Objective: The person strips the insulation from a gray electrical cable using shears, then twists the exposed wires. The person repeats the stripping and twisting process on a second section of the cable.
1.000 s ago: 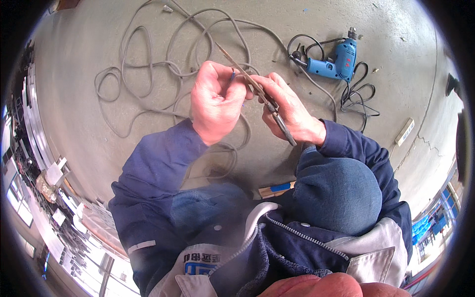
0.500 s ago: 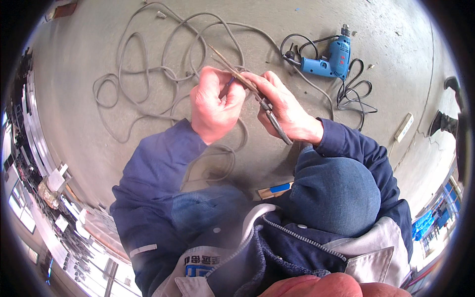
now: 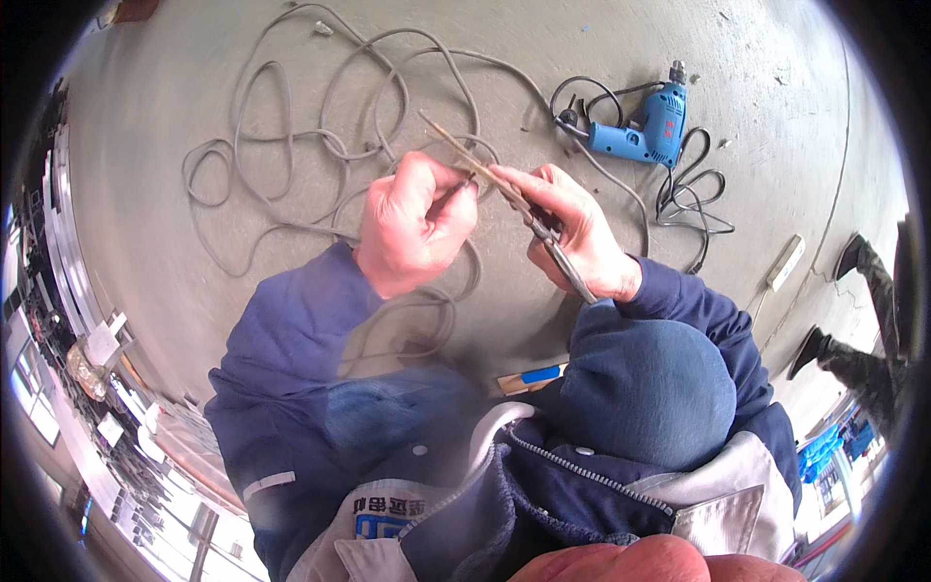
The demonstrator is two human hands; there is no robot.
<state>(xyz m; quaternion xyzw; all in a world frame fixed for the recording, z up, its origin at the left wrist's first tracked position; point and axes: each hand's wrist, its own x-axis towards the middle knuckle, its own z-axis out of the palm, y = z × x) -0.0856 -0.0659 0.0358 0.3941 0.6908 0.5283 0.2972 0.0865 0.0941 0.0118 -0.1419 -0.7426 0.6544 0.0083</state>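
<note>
My right hand [image 3: 580, 231] is closed around a long, narrow tool [image 3: 567, 272] with a pointed brownish blade and a dark grey handle. Its tip points away and to the left, and its exact kind is unclear. Close by, my left hand [image 3: 415, 225] is closed, thumb and fingers pinched together beside the blade. A small dark bit shows at those fingertips, too little to name. Beneath both hands, a long grey cable [image 3: 288, 136] lies in loose loops on the floor.
A blue power drill [image 3: 648, 131] with a coiled black cord lies on the concrete floor at the far right. Beyond it is a white power strip [image 3: 786, 262]. Another person's legs [image 3: 878, 310] stand at the right edge. A blue-marked wooden piece [image 3: 530, 378] lies between my knees.
Both hands have come slightly nearer to me, the right one also shifting right with the tool. At the right edge, more of the other person's legs has come into view.
</note>
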